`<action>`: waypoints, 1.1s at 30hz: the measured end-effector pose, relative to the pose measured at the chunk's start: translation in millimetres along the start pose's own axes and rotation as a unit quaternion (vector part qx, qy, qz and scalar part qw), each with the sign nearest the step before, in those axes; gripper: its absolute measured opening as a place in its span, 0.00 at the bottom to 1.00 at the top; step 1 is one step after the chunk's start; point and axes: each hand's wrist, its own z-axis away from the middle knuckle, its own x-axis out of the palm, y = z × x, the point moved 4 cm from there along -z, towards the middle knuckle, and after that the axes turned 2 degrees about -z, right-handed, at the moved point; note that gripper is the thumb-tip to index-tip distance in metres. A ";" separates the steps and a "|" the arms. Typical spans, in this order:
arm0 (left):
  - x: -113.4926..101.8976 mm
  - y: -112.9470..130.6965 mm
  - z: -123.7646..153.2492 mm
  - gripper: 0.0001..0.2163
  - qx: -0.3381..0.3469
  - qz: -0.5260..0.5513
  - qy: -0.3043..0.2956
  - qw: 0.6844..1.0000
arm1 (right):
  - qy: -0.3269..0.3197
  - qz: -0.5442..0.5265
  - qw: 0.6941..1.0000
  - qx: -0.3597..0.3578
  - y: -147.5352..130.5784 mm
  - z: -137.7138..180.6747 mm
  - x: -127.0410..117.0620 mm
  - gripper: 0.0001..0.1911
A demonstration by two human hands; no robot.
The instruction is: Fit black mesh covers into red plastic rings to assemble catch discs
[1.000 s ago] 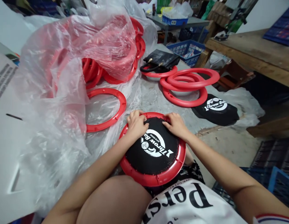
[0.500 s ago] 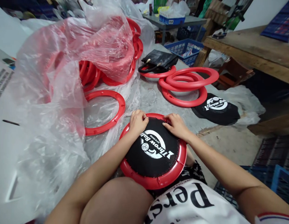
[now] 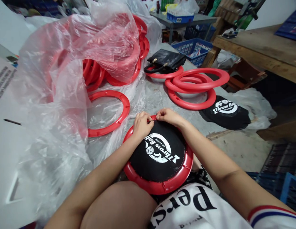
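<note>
On my lap lies a red plastic ring [image 3: 152, 187] with a black fabric disc [image 3: 138, 168] stretched inside it. White "Throw Ball" lettering is printed on the fabric. My left hand [image 3: 142, 124] is closed at the far edge, its fingertips pinching the fabric's border against the ring. Close beside it, my right hand [image 3: 170, 116] also pinches that far edge, thumb and fingers together. Only a small gap of red rim shows between the two hands. What lies right under the fingertips is partly hidden.
A loose red ring [image 3: 125, 106] lies left of my hands, before a clear plastic bag [image 3: 66, 41] full of red rings. Stacked rings [image 3: 192, 105], a black handbag [image 3: 169, 58] and black printed discs [image 3: 238, 119] are to the right. A blue crate [image 3: 198, 47] stands behind.
My right hand has slid left along the ring's far rim, close to my left hand. My left hand stays at the same place on the edge.
</note>
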 end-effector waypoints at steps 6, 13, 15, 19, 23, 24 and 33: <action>1.4 -1.4 -0.4 0.05 0.005 -0.005 -0.004 1.000 | 0.026 0.068 0.997 -0.027 0.2 0.3 4.6 0.06; 2.5 -2.3 -0.3 0.04 0.013 -0.012 -0.004 1.000 | 0.056 0.066 0.996 -0.032 2.4 4.5 4.5 0.05; 3.1 -2.4 -0.5 0.04 0.010 -0.017 -0.004 1.000 | 0.068 0.062 0.995 -0.027 4.0 4.9 4.5 0.06; 4.5 -2.4 -1.2 0.04 0.000 -0.026 -0.007 1.000 | 0.078 0.066 0.995 -0.022 4.9 5.2 5.2 0.05; 4.6 -1.6 -1.8 0.04 -0.007 -0.034 -0.006 0.999 | 0.084 0.076 0.993 -0.012 3.9 5.8 5.5 0.06; 4.5 -1.3 -1.9 0.04 -0.009 -0.034 -0.005 0.999 | 0.084 0.077 0.993 -0.011 3.4 6.0 5.6 0.06; 3.6 0.6 -4.7 0.05 -0.021 -0.052 -0.008 0.998 | 0.087 0.091 0.992 0.009 -2.6 8.0 6.1 0.06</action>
